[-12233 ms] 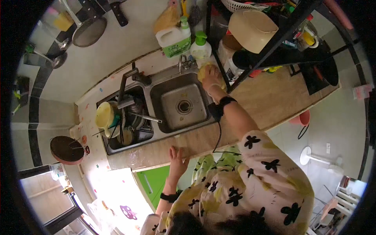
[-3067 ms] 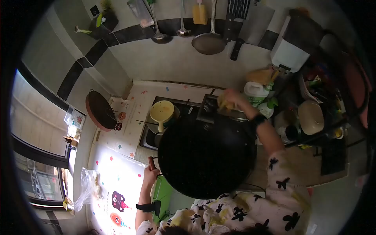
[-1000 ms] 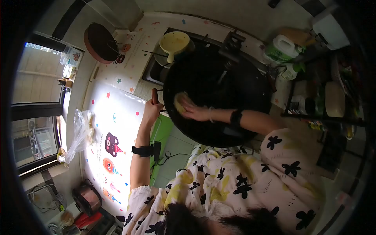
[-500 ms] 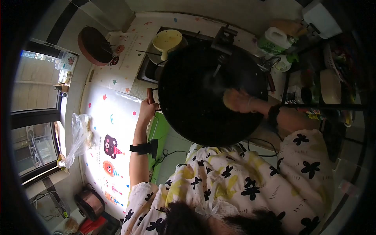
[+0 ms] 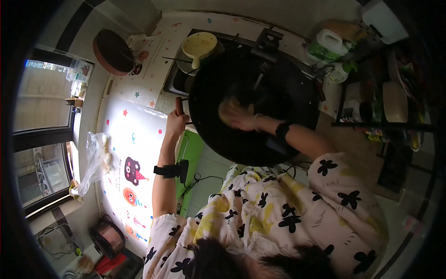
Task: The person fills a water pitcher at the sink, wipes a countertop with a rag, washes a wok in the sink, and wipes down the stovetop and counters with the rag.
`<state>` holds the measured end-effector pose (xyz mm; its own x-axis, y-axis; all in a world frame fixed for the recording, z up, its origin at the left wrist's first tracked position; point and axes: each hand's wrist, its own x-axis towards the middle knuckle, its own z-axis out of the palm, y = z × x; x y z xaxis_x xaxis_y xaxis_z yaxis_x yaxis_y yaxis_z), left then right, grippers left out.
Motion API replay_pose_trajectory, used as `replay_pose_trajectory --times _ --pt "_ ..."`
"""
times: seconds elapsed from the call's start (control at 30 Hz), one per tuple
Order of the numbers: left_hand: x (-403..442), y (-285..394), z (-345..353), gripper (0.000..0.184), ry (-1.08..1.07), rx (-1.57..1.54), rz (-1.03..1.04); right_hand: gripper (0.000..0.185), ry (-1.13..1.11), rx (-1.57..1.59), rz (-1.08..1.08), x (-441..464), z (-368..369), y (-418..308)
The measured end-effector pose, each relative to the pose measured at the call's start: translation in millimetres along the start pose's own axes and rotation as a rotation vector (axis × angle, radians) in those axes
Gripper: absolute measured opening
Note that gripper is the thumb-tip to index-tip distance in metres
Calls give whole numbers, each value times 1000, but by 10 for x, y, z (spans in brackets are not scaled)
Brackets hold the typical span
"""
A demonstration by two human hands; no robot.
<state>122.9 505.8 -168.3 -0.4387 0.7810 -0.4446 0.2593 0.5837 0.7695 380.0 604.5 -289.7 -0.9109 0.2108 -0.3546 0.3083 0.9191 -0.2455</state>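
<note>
In front of you is a large, round black wok (image 5: 283, 102), open side up, its inside mostly in shadow. You hold it by the brown handle (image 5: 179, 106) at its left rim; a second brown handle (image 5: 320, 91) juts from the opposite side. Inside, left of the middle, a yellowish pad (image 5: 226, 111) sits beneath your right hand (image 5: 242, 119), its outline blurred

Wok (image 5: 292, 95): inside, you had open room both beyond your right forearm (image 5: 304, 140) and between it and the near rim. Faucet (image 5: 268, 43): overhung the far rim, blocking you there. Yellow pan (image 5: 200, 44): crowded the far-left rim. Left handle (image 5: 179, 105): taken up by your left hand (image 5: 176, 124). Black shelf (image 5: 378, 124): stood in your way rightward.
</note>
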Motion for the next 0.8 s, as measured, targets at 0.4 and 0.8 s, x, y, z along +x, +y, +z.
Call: replay_pose_trajectory --times 0.4,0.8 --pt "50 120 -3 11 -49 -55 -21 41 -90 43 -39 -821 -43 772" --pt "0 198 13 8 -35 -104 -31 48 -163 740 -163 -517 150 -51"
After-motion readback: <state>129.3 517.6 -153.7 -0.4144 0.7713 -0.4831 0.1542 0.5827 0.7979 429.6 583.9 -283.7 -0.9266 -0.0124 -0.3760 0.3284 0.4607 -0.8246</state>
